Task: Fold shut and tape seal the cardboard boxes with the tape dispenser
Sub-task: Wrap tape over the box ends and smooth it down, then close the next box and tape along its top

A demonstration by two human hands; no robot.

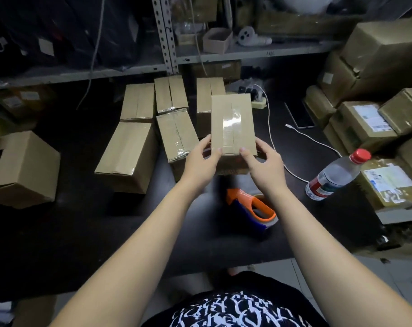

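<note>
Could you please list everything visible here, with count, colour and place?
held box: one, brown, taped, centre.
closed boxes: five, brown, on table behind and left.
open box: one, brown, far left.
tape dispenser: one, orange and blue, on table under right wrist.
water bottle: one, clear, red cap, right.
cable: one, white, right of held box.
labelled parcels: several, brown, stacked right.
shelving: one, grey, behind.
left grip: one, bare, holds held box's near-left corner.
right grip: one, bare, holds its near-right corner.

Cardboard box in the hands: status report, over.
Left hand and right hand grip the cardboard box, near end. Clear tape along its top seam. Tape dispenser on the table under the right wrist. Neighbouring box close beside left hand.
</note>
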